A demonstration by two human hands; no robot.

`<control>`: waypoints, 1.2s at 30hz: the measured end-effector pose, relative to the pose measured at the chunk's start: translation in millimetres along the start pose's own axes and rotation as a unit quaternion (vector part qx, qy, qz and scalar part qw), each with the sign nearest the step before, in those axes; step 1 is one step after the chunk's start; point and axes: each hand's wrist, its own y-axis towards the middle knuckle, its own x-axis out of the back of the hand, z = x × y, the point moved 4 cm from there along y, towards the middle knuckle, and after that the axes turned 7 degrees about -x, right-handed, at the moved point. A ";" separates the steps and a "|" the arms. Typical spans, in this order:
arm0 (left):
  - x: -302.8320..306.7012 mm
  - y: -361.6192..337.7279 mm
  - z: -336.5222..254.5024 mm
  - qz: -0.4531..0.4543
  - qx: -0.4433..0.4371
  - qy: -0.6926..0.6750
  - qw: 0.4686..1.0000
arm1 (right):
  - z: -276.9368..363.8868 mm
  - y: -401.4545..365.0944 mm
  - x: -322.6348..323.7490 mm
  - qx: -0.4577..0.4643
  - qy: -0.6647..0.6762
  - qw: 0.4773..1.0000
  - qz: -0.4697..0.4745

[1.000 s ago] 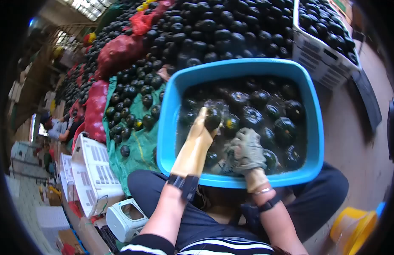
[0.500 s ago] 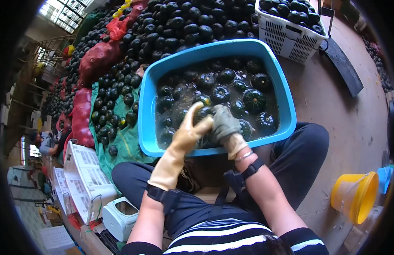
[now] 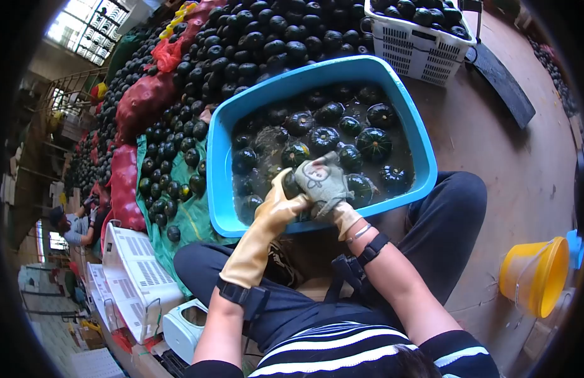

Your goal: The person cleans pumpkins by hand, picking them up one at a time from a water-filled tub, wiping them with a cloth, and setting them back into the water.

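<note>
My left hand (image 3: 278,206), in a cream rubber glove, is closed round a small dark green pumpkin (image 3: 291,184) over the near side of the blue tub (image 3: 217,151). My right hand (image 3: 322,184) wears a wet grey-green cloth glove with a printed figure, over a cream cuff. It presses on the same pumpkin from the right, and its fingertips are partly hidden. Several striped dark green pumpkins (image 3: 373,145) float in the tub's murky water (image 3: 393,126) beyond both hands.
A large heap of pumpkins (image 3: 273,38) lies behind the tub. A white crate (image 3: 418,53) full of them stands at back right. Red net sacks (image 3: 125,189), a green sheet (image 3: 178,220) and white crates (image 3: 141,271) are leftward. A yellow bucket (image 3: 534,277) stands right. Another person (image 3: 78,227) sits far left.
Both hands have shifted slightly down and left with the pumpkin between them. My right hand has turned so the back of its cloth glove faces up. The view has tilted a little.
</note>
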 end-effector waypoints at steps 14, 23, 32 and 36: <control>4.2 29.0 19.3 -0.159 -0.112 0.075 0.978 | 6.3 1.4 -17.8 0.105 0.095 0.982 -0.123; -3.9 40.8 -10.0 -0.158 -0.188 -0.061 0.967 | -29.1 -3.7 -43.1 0.180 0.440 0.862 -0.177; -9.9 -7.5 -27.6 -0.042 -0.070 -0.197 0.977 | -37.8 29.1 -50.1 -0.077 0.044 0.985 -0.149; -10.0 -10.3 -31.3 -0.071 -0.087 -0.044 0.993 | 12.1 7.2 -33.2 -0.022 -0.219 0.945 -0.241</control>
